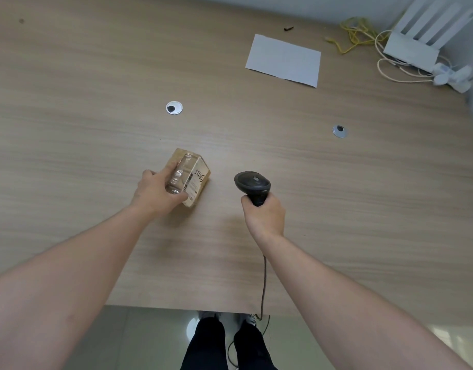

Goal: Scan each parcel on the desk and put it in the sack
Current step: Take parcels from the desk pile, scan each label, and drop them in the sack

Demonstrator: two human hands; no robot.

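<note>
Mid-desk, parcel (pixel 188 176) seemingly tilted away-right.

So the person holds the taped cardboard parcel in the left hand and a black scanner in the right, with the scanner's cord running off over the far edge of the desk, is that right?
Not quite. The head view shows the cord dropping over the near edge of the desk, by the person's feet, not the far edge. The rest holds: left hand on the parcel, right hand gripping the black scanner.

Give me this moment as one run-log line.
left hand: gripping parcel on desk | right hand: holding scanner beside parcel | label facing up | sack: not in view
</note>
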